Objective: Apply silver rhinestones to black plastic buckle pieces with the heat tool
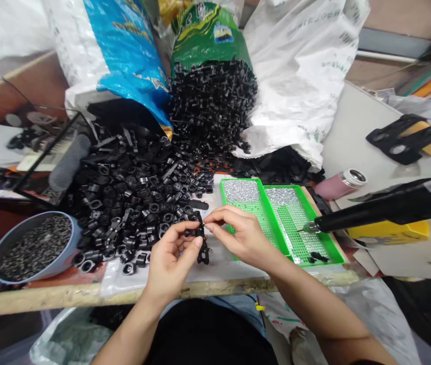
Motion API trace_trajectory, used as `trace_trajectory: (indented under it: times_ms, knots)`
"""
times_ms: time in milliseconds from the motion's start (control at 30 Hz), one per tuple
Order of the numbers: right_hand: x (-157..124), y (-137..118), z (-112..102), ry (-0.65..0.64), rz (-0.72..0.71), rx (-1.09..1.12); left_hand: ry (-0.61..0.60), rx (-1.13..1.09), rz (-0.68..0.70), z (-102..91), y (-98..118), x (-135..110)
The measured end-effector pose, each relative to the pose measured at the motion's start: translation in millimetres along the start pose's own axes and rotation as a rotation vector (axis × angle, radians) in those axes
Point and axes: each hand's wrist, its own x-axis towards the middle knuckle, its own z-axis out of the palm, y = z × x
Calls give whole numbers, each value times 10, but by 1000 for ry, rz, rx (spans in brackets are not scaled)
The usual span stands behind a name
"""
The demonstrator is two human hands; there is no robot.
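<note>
black plastic moulded parts (131, 203) in a huge heap over the bench, spilling from a green printed sack (207, 35) set between a blue sack (124, 40) and a white woven sack (302, 76). along the near side, a pale wooden bench edge (86, 295). off to the right, a black-and-yellow electric screwdriver (382, 213), just below a pink flask (339, 185). two green perforated trays (276, 223) right beside the heap, silver bits (240, 191) piled at their far ends. at far left, a grey-blue bowl (35, 248) of small dark pieces. above the bench near the heap's edge, a small black jointed part (202, 248), gripped closed between the left hand (171, 263) and the right hand (243, 238), the right fingertips (209, 215) pinching its top end.
</note>
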Motion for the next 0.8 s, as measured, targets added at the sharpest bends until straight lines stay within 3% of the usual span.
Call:
trace_trajectory:
  times_ms: [367, 567, 700, 800]
  knots:
    - [-35, -12, 41, 74, -44, -26, 33, -38, 60, 34, -51, -2]
    - [-110, 37, 185, 195, -135, -8, -11, -186, -23, 37, -84, 24]
    - [-87, 227, 50, 90, -51, -37, -47, -198, -91, -64, -155, 57]
    - [-61, 416, -83, -41, 51, -311, -2, -187, -109, -160, -209, 91]
